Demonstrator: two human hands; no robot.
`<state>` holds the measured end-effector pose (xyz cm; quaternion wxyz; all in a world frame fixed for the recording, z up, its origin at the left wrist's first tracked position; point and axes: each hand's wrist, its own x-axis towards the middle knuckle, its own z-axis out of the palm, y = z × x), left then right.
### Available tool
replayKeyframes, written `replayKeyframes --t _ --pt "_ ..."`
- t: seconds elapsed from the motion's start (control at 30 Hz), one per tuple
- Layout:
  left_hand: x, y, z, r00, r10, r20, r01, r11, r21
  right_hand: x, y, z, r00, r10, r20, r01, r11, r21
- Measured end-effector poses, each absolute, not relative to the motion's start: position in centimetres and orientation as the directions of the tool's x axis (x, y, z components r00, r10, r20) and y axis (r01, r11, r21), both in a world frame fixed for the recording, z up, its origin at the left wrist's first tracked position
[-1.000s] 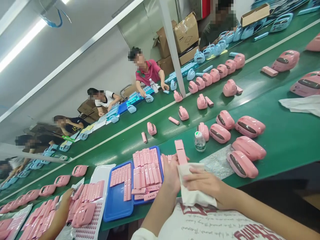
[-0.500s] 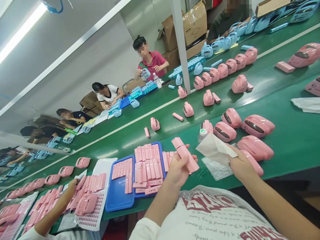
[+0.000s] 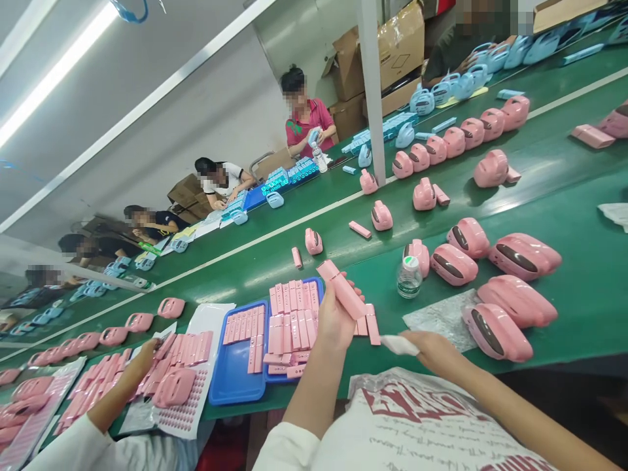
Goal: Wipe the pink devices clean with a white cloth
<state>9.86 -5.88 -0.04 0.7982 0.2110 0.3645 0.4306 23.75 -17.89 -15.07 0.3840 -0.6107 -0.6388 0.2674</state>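
Note:
My left hand (image 3: 336, 320) is closed round a long pink plastic piece (image 3: 340, 286), held up tilted over the right end of the blue tray (image 3: 240, 383). The tray carries rows of similar flat pink pieces (image 3: 289, 320). My right hand (image 3: 432, 350) rests low near the belt's front edge, fingers pinched on a folded white cloth (image 3: 400, 345). Just right of it lies a clear plastic sheet (image 3: 436, 317), and beyond that several pink device shells (image 3: 515, 301).
A small water bottle (image 3: 409, 276) stands on the green belt (image 3: 564, 196). More pink shells line the belt further back, blue ones at the far side. A neighbour's hand (image 3: 144, 360) works over pink parts at the left. Several people sit along the far side.
My right hand has dropped from raised with the cloth spread to low by the belt edge with it folded small. My left hand has tipped the pink piece leftward over the tray.

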Motion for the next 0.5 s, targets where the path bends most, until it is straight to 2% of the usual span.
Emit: replayKeyframes --t 0.03,0.1,0.2,0.3,0.37,0.43,0.5 --pt "9.7 -5.9 -0.1 0.37 0.847 -0.381 -0.534 0.53 0.659 24.5 -17.8 -15.9 0.14 0.99 0.023 0.539 -0.057 -0.84" --pt "9.6 -6.0 -0.3 0.383 0.849 -0.364 -0.52 0.523 0.675 25.8 -17.3 -16.2 0.321 0.94 -0.118 0.42 -0.253 -0.872" --pt "10.1 -6.7 -0.9 0.382 0.823 -0.42 -0.469 0.564 0.679 26.7 -16.1 -13.7 0.53 0.842 -0.102 0.217 -0.252 -0.943" --pt "11.0 -7.6 -1.5 0.429 0.745 -0.511 -0.413 0.665 0.622 25.3 -14.8 -9.8 0.586 0.809 0.047 0.156 -0.056 -0.986" --pt "11.5 -7.8 -1.9 0.493 0.674 -0.55 -0.385 0.736 0.557 23.5 -14.3 -7.9 0.463 0.835 0.298 0.279 0.181 -0.943" --pt "11.7 -7.7 -2.2 0.538 0.603 -0.589 -0.361 0.796 0.485 21.7 -14.1 -7.1 0.223 0.788 0.573 0.428 0.449 -0.785" --pt "11.5 -7.1 -2.3 0.52 0.567 -0.64 -0.335 0.824 0.458 20.6 -14.5 -7.6 -0.042 0.701 0.712 0.484 0.638 -0.599"
